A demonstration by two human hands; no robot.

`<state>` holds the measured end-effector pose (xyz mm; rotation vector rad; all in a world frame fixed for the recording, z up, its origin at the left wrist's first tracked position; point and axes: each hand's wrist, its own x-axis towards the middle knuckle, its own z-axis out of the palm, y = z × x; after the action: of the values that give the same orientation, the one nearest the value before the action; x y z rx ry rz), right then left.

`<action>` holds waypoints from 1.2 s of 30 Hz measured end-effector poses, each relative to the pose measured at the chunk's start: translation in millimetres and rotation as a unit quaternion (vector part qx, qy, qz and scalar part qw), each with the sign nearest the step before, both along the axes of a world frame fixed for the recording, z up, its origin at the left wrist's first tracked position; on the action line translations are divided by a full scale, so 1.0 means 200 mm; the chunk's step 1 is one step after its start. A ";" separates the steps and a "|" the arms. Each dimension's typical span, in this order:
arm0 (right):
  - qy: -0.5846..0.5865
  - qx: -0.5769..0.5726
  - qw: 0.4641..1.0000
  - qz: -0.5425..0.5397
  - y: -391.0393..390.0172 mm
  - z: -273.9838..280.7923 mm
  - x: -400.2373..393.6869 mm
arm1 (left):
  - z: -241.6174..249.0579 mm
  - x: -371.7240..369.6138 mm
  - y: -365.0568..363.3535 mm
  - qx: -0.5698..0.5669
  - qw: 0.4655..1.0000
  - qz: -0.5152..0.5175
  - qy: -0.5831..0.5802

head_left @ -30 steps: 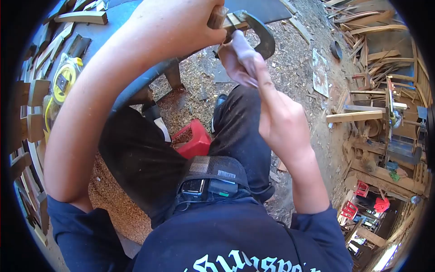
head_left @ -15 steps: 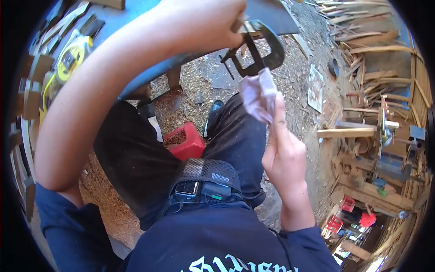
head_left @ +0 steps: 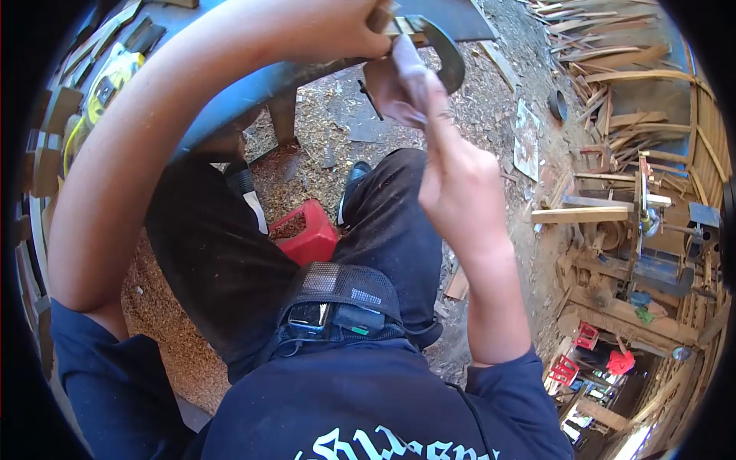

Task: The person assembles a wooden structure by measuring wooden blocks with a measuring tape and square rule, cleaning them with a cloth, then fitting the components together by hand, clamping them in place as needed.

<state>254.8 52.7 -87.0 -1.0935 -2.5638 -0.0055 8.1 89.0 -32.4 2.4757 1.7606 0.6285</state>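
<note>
My right hand (head_left: 460, 172) grips a folded pale pink sheet (head_left: 395, 88) that looks like sandpaper, its index finger stretched along it. The sheet lies across a dark metal C-clamp (head_left: 452, 57) at the edge of a blue-grey table (head_left: 253, 100), hiding part of the clamp. Just left of the clamp, my left hand (head_left: 345, 31) has its fingers curled in at the top of the view. Something brownish shows between those fingers, too small and cut off to name.
A yellow tape measure (head_left: 111, 84) lies at the left beside wood blocks (head_left: 65, 111). Between my legs stands a red plastic stool (head_left: 307, 234). Wood shavings cover the floor (head_left: 322, 138). Stacked timber (head_left: 629, 69) lines the right side, with a person in red (head_left: 619, 362) farther off.
My right hand has moved up and left, carrying the sheet from below the clamp to over it. The left hand has shifted slightly left. The whole view has tilted a little.
</note>
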 end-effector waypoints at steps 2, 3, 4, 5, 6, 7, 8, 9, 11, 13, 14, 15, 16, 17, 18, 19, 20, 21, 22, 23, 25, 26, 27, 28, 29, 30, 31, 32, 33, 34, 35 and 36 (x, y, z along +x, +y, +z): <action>-0.015 -0.034 0.999 -0.040 -0.11 0.03 0.04 | 0.02 0.00 0.02 -0.019 1.000 -0.003 0.007; -0.007 -0.047 0.998 -0.043 -0.17 0.06 0.10 | 0.02 0.00 0.02 -0.028 1.000 -0.001 0.007; -0.003 -0.055 0.998 -0.041 -0.17 0.08 0.11 | 0.04 0.00 0.02 -0.034 0.999 -0.001 0.008; 0.002 -0.064 0.997 -0.040 -0.17 0.11 0.11 | 0.04 0.00 0.03 -0.062 0.998 0.006 0.005; 0.006 -0.072 0.997 -0.038 -0.17 0.13 0.12 | 0.05 -0.01 0.01 -0.055 0.998 0.004 0.007; -0.016 -0.074 0.996 -0.046 -0.11 0.17 0.06 | 0.07 -0.01 -0.01 -0.048 0.999 0.003 0.009; -0.036 -0.078 0.994 -0.063 -0.06 0.17 0.02 | 0.04 -0.01 0.04 -0.068 0.998 0.005 -0.002; 0.005 -0.073 0.997 -0.028 -0.02 0.14 -0.02 | 0.03 -0.01 0.07 -0.087 0.996 0.008 -0.012; -0.021 -0.067 0.997 -0.045 -0.03 0.13 0.02 | 0.01 -0.01 0.08 -0.051 0.999 0.003 0.002; -0.016 -0.078 0.995 -0.055 -0.13 0.13 0.08 | 0.03 0.01 0.02 -0.024 1.000 0.000 0.003; 0.006 -0.083 0.995 -0.055 -0.18 0.14 0.12 | 0.05 0.01 0.01 -0.021 1.000 0.007 0.007; 0.020 -0.089 0.994 -0.056 -0.20 0.17 0.14 | 0.06 0.01 0.00 -0.019 1.000 0.014 0.011; 0.036 -0.098 0.993 -0.062 -0.21 0.18 0.13 | 0.08 0.01 -0.01 -0.016 1.000 0.021 0.015; 0.004 -0.095 0.993 -0.067 -0.16 0.16 0.11 | 0.08 0.02 -0.01 -0.024 0.999 0.027 0.011; -0.028 -0.091 0.993 -0.070 -0.11 0.15 0.06 | 0.07 0.05 -0.01 -0.026 0.999 0.020 0.010; -0.038 -0.087 0.993 -0.072 -0.10 0.12 0.03 | 0.06 0.08 0.00 -0.027 0.999 0.014 0.009; -0.022 -0.066 0.996 -0.055 -0.10 0.09 0.04 | 0.05 0.08 0.00 -0.014 1.000 0.016 0.014; -0.007 -0.043 0.998 -0.038 -0.10 0.06 0.06 | 0.05 0.07 0.00 -0.008 1.000 0.015 0.022; 0.023 -0.066 0.997 -0.041 -0.17 0.06 0.12 | 0.05 0.05 0.01 -0.016 0.999 0.009 0.027; 0.053 -0.083 0.995 -0.037 -0.23 0.07 0.18 | 0.06 0.05 0.01 -0.023 0.999 0.007 0.029; 0.047 -0.073 0.995 -0.050 -0.23 0.08 0.15 | 0.08 0.02 0.00 -0.042 0.999 0.011 0.018; 0.044 -0.068 0.995 -0.057 -0.22 0.08 0.14 | 0.02 0.00 0.02 -0.022 1.000 0.003 0.006; 0.028 -0.048 0.997 -0.054 -0.11 0.04 0.06 | -0.04 -0.01 0.05 -0.002 1.000 -0.005 -0.006; 0.011 -0.024 0.999 -0.047 -0.06 0.03 0.02 | -0.12 -0.05 0.10 0.038 0.999 -0.014 -0.035; -0.013 -0.044 0.998 -0.053 -0.08 0.07 0.01 | -0.12 -0.05 0.09 0.041 0.999 -0.004 -0.031; -0.013 -0.066 0.996 -0.059 -0.14 0.10 0.04 | -0.13 -0.05 0.09 0.056 0.998 -0.014 -0.015; -0.015 -0.091 0.993 -0.067 -0.23 0.14 0.11 | -0.14 -0.06 0.09 0.068 0.997 -0.027 -0.001; -0.019 -0.105 0.992 -0.067 -0.28 0.18 0.17 | -0.14 -0.08 0.11 0.091 0.995 -0.031 0.012; -0.031 -0.121 0.990 -0.070 -0.30 0.22 0.17 | -0.13 -0.08 0.10 0.113 0.993 -0.039 0.013; -0.030 -0.103 0.993 -0.053 -0.25 0.22 0.16 | -0.12 -0.08 0.10 0.082 0.996 -0.025 -0.016; -0.024 -0.091 0.994 -0.048 -0.20 0.19 0.14 | -0.10 -0.07 0.09 0.045 0.998 -0.024 -0.042; -0.018 -0.079 0.995 -0.049 -0.15 0.18 0.08 | -0.09 -0.05 0.10 0.008 0.997 -0.028 -0.067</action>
<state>271.7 22.4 -50.0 -1.2877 -2.5754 0.1586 -2.4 108.2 -49.9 2.4205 1.6389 0.7858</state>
